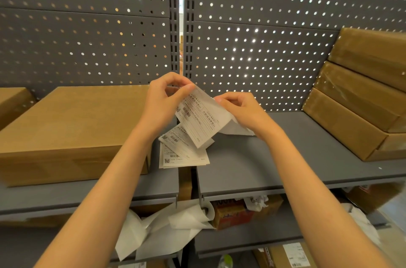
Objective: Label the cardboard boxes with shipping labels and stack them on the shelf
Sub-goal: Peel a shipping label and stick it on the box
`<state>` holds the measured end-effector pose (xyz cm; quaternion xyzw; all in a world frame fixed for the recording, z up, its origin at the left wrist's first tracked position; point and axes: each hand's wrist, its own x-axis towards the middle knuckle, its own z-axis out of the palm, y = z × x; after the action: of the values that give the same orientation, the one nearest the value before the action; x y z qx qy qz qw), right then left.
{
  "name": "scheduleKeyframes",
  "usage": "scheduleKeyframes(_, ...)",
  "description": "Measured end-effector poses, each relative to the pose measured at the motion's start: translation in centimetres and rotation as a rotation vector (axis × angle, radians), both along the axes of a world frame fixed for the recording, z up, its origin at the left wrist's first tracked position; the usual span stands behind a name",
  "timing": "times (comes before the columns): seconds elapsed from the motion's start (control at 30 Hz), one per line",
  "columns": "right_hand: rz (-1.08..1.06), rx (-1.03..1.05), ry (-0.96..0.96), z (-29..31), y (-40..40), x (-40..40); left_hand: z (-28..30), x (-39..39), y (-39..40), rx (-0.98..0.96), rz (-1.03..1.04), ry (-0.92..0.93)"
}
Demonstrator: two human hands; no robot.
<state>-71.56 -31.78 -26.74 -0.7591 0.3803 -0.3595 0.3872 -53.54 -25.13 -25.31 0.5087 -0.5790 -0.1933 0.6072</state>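
My left hand (pixel 163 100) pinches the top corner of a white shipping label (pixel 197 118), held in the air above the grey shelf (pixel 252 164). My right hand (pixel 241 111) grips the label's backing paper (pixel 232 127), which curls away from the label's right edge. A small pile of more labels (pixel 182 153) lies on the shelf just below. A large flat cardboard box (pixel 72 129) sits on the shelf to the left, its top bare. Three flat boxes (pixel 360 100) stand stacked at the right.
A perforated grey back panel (pixel 252 48) rises behind the shelf. Another box's corner (pixel 11 100) shows at far left. On the lower shelf lie discarded backing sheets (pixel 167 230), a printed carton (pixel 232 212) and crumpled paper (pixel 257 201). More boxes (pixel 292 254) sit below.
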Motion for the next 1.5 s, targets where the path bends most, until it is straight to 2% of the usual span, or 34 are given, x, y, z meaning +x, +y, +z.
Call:
scheduleKeyframes(0.2, -0.021, -0.003, 0.013, -0.1, 0.3, -0.2, 0.3, 0.2, 0.1, -0.014, 0.022, 0.014)
scheduleKeyframes(1.5, -0.094, 0.005, 0.062, -2.6, -0.9, -1.8, 2.1, 1.8, 1.0, 0.026, 0.115, 0.441)
